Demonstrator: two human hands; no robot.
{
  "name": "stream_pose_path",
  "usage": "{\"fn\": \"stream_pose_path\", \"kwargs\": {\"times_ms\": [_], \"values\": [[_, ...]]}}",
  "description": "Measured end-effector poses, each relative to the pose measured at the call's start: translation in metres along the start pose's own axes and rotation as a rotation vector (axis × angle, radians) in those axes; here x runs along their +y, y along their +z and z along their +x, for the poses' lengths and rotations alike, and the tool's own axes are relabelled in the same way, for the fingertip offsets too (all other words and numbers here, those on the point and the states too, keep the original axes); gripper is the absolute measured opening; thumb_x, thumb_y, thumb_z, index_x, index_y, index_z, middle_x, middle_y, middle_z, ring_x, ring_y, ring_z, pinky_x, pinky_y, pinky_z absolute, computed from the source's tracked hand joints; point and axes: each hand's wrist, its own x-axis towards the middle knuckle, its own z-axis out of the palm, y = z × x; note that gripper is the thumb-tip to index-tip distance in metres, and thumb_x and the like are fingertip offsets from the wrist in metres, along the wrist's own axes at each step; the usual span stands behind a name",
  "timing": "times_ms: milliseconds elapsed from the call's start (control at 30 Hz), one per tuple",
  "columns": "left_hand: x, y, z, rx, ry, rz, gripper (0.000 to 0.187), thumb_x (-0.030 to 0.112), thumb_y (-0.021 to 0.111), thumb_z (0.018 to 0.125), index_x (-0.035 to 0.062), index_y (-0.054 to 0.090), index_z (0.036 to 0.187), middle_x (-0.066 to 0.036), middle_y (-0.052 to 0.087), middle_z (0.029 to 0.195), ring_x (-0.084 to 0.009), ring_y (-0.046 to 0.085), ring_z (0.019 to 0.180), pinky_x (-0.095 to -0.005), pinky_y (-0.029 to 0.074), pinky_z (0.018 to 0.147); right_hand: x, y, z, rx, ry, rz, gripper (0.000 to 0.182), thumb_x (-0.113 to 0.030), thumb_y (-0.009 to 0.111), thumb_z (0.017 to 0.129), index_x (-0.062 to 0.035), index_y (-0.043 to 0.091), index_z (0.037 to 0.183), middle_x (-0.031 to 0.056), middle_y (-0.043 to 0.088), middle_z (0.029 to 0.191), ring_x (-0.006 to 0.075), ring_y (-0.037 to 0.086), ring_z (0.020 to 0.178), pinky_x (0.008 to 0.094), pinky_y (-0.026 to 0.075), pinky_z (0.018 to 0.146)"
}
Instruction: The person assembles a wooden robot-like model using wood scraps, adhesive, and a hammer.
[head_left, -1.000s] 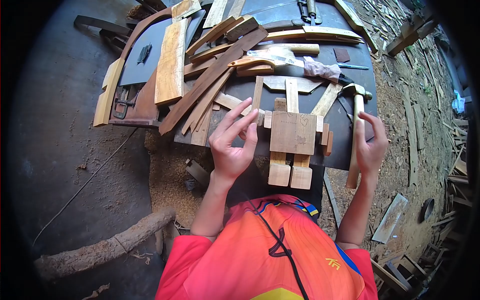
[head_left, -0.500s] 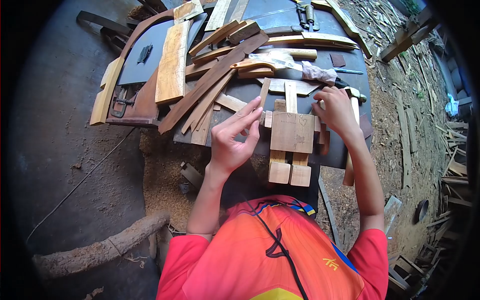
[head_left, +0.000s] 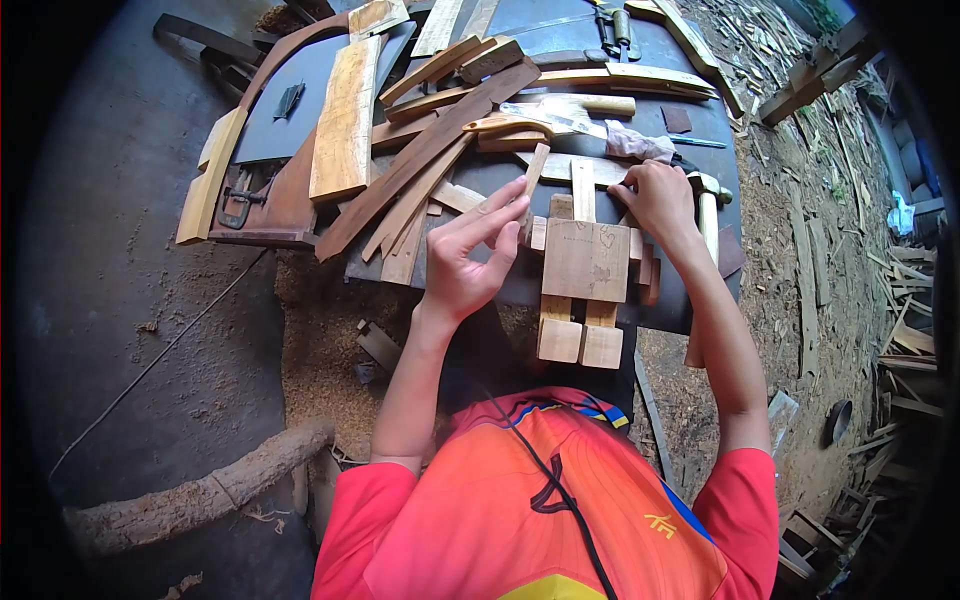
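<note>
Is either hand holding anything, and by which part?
The left hand has fingertips at the thin wooden stick, below its upper end; whether it grips cannot be told. The right hand is curled, hiding what, if anything, it holds.

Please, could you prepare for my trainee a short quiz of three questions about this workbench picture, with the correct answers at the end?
1. True or false: the left hand is gripping the hammer.
2. Multiple choice: from the person's viewpoint, where is the clamp relative to the square wooden block? A) to its left; B) to its right; C) on top of it.
3. Fill the gap: the hand nearer the hammer is the ____.

Key: 1. False; 2. A; 3. right hand.
</note>
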Motion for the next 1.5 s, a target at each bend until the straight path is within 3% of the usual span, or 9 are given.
{"fn": "stream_pose_path", "kwargs": {"times_ms": [367, 467, 567, 867, 967, 1233, 1267, 1367, 1500], "values": [[-0.010, 0.001, 0.005, 0.030, 0.039, -0.013, 0.027, 0.003, 0.068, 0.098, 0.0001, 0.081, 0.122, -0.018, 0.077, 0.131, -0.0142, 0.080, 0.086, -0.0254, 0.062, 0.074, 0.004, 0.008, 0.001, 0.043, 0.041, 0.050, 0.032, -0.031, 0.089, 0.085, -0.0019, 0.081, 0.096, 0.0195, 0.077, 0.098, 0.0373, 0.076, 0.096, 0.0477, 0.059, 0.089], [-0.007, 0.000, 0.004, -0.004, -0.024, -0.036, 0.029, 0.003, 0.064, 0.100, -0.0016, 0.079, 0.124, -0.020, 0.076, 0.133, -0.0256, 0.077, 0.118, -0.0336, 0.060, 0.101, 0.004, 0.009, 0.002, 0.039, 0.046, 0.062, 0.031, -0.029, 0.089, 0.084, -0.0017, 0.079, 0.097, 0.0193, 0.076, 0.101, 0.0375, 0.075, 0.098, 0.0481, 0.059, 0.089], [-0.011, 0.003, 0.005, 0.035, 0.028, -0.028, 0.025, 0.005, 0.068, 0.099, 0.0002, 0.081, 0.121, -0.018, 0.077, 0.131, -0.0160, 0.081, 0.091, -0.0259, 0.063, 0.075, 0.005, 0.013, 0.001, 0.067, 0.044, 0.096, 0.029, -0.026, 0.089, 0.084, -0.0021, 0.078, 0.096, 0.0195, 0.076, 0.101, 0.0381, 0.075, 0.098, 0.0485, 0.058, 0.089], [-0.010, 0.004, 0.005, 0.047, 0.034, -0.033, 0.025, 0.005, 0.068, 0.100, 0.0002, 0.081, 0.121, -0.018, 0.077, 0.132, -0.0179, 0.081, 0.097, -0.0268, 0.064, 0.078, 0.011, 0.020, 0.002, 0.105, -0.004, 0.138, 0.010, -0.013, 0.078, 0.088, -0.0038, 0.078, 0.093, 0.0190, 0.076, 0.096, 0.0389, 0.074, 0.097, 0.0496, 0.057, 0.091], [-0.009, 0.003, 0.004, 0.027, -0.008, -0.063, 0.028, 0.004, 0.064, 0.101, -0.0020, 0.080, 0.123, -0.020, 0.077, 0.131, -0.0245, 0.078, 0.116, -0.0333, 0.061, 0.099, 0.008, 0.017, -0.001, 0.113, -0.057, 0.046, 0.008, -0.010, 0.073, 0.088, -0.0051, 0.079, 0.090, 0.0181, 0.075, 0.092, 0.0369, 0.074, 0.092, 0.0489, 0.056, 0.090], [-0.010, 0.003, 0.003, 0.024, -0.022, -0.069, 0.027, 0.006, 0.065, 0.102, -0.0020, 0.079, 0.124, -0.020, 0.077, 0.132, -0.0242, 0.078, 0.115, -0.0324, 0.061, 0.096, 0.018, 0.021, 0.007, 0.121, -0.293, -0.109, 0.008, -0.006, 0.067, 0.086, -0.0032, 0.074, 0.082, 0.0156, 0.073, 0.087, 0.0339, 0.073, 0.090, 0.0467, 0.053, 0.091], [-0.011, 0.003, 0.002, 0.021, -0.023, -0.070, 0.027, 0.006, 0.065, 0.102, -0.0019, 0.079, 0.124, -0.020, 0.076, 0.132, -0.0241, 0.078, 0.115, -0.0323, 0.062, 0.096, 0.017, 0.020, 0.006, 0.122, -0.289, -0.110, 0.007, -0.005, 0.067, 0.086, -0.0031, 0.073, 0.082, 0.0156, 0.072, 0.088, 0.0339, 0.073, 0.091, 0.0468, 0.053, 0.092], [-0.016, 0.004, 0.003, 0.059, 0.046, -0.055, 0.025, 0.007, 0.068, 0.101, -0.0010, 0.080, 0.121, -0.018, 0.077, 0.132, -0.0188, 0.082, 0.094, -0.0281, 0.064, 0.078, 0.018, 0.019, 0.005, 0.119, -0.274, -0.106, 0.005, -0.005, 0.067, 0.086, -0.0028, 0.070, 0.083, 0.0158, 0.071, 0.090, 0.0342, 0.073, 0.094, 0.0472, 0.053, 0.093], [-0.015, 0.005, 0.003, 0.053, 0.027, -0.064, 0.026, 0.007, 0.067, 0.102, -0.0015, 0.080, 0.122, -0.019, 0.076, 0.133, -0.0201, 0.081, 0.100, -0.0291, 0.063, 0.083, 0.022, 0.022, 0.005, 0.085, -0.216, -0.098, 0.005, -0.005, 0.066, 0.087, -0.0019, 0.069, 0.089, 0.0169, 0.071, 0.095, 0.0359, 0.072, 0.097, 0.0476, 0.053, 0.093]]}}
